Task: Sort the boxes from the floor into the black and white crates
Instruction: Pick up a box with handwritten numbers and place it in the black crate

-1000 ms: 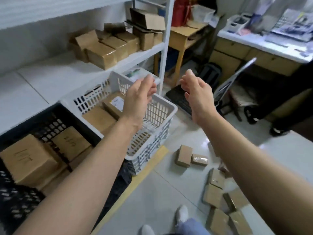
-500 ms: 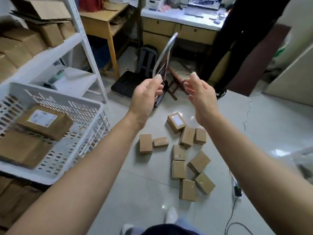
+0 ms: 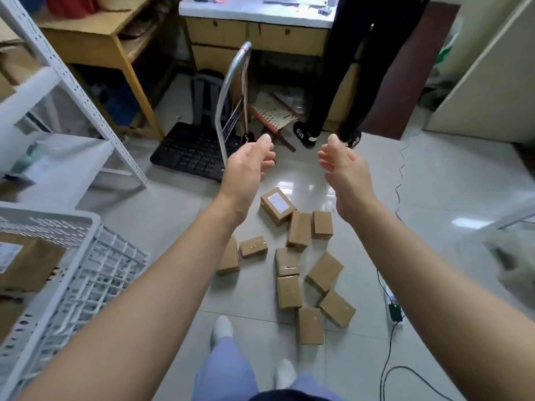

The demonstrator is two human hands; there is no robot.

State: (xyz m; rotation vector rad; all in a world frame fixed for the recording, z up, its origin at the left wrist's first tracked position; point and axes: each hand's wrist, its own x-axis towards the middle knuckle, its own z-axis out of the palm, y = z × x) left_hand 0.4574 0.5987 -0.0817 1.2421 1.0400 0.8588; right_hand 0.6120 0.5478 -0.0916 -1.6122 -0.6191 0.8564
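Both arms were stretched out in front of the person. The left hand (image 3: pixel 246 169) and the right hand (image 3: pixel 344 169) were up in the air, apart from each other, with the palms turned toward each other. The fingers were bent a little and held nothing. The brown boxes (image 3: pixel 288 290) lay in a loose bunch on the floor tiles, below the hands and in front of the person's feet. The far box (image 3: pixel 278 205) had a white sticker on top, but its writing was too small to read. The white crate (image 3: pixel 86 273) sat at the left, and a box inside it (image 3: pixel 26 261) had a sticker too, too blurry to read.
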